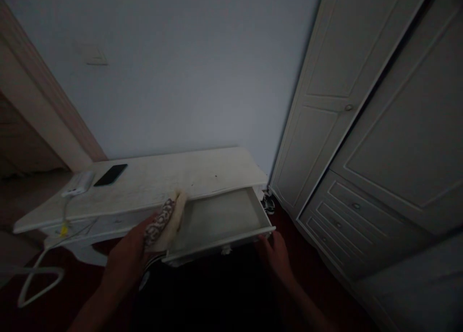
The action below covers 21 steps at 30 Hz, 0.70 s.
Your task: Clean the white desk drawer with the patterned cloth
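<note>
In the head view, my left hand (130, 247) is closed on a folded cloth (168, 221) with a brown-and-white pattern on one side and plain cream on the other. The cloth is at the left end of a pulled-out white drawer (224, 214), whose visible inside holds nothing. At the drawer's front right corner, my right hand (277, 255) grips the front panel, with the fingers partly hidden beneath it. A small knob (226, 249) sits midway along that panel. The drawer belongs to a worn white table (202, 170) against the wall.
A dark phone (111, 175) and a white power strip (78, 183) lie on the table's left side, with a cable (65, 211) hanging down. To the right stands a white wardrobe (325, 129) with drawers. Shoes (268, 204) are on the dark red floor between them.
</note>
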{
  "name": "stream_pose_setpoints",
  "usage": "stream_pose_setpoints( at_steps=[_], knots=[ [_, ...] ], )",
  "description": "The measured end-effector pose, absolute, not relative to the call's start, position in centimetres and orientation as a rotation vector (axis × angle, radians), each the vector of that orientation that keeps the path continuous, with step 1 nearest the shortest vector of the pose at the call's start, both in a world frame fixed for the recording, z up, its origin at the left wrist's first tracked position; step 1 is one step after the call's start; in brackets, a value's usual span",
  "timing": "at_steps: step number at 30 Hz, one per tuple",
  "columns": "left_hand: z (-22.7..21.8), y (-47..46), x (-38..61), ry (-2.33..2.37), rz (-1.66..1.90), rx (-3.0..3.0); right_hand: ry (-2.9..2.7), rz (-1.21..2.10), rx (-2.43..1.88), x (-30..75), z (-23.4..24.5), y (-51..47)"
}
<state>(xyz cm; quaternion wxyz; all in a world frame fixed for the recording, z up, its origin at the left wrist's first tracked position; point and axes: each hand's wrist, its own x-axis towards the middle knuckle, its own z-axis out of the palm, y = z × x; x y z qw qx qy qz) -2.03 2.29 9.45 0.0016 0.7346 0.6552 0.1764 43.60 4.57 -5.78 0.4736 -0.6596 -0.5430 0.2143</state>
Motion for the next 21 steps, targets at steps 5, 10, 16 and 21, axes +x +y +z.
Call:
stream_pose_setpoints(
  at_steps=[5, 10, 16, 21],
  knots=[
    [7.3, 3.7, 1.7, 1.590, 0.154, 2.534, -1.316, 0.522, -1.603, 43.6, -5.5, 4.6],
    [7.9, 6.6, 6.3, 1.575, -0.141, 2.368, -1.331, 0.520, -1.587, 43.8, -5.5, 4.7],
    [9.5, 8.4, 8.2, 1.466, -0.173, 2.242, -1.356, 0.520, -1.596, 43.9, -5.7, 4.7],
    [10.3, 9.5, 8.3, 1.363, -0.096, 2.165, -1.343, 0.521, -1.605, 43.7, -5.8, 4.6]
  ],
)
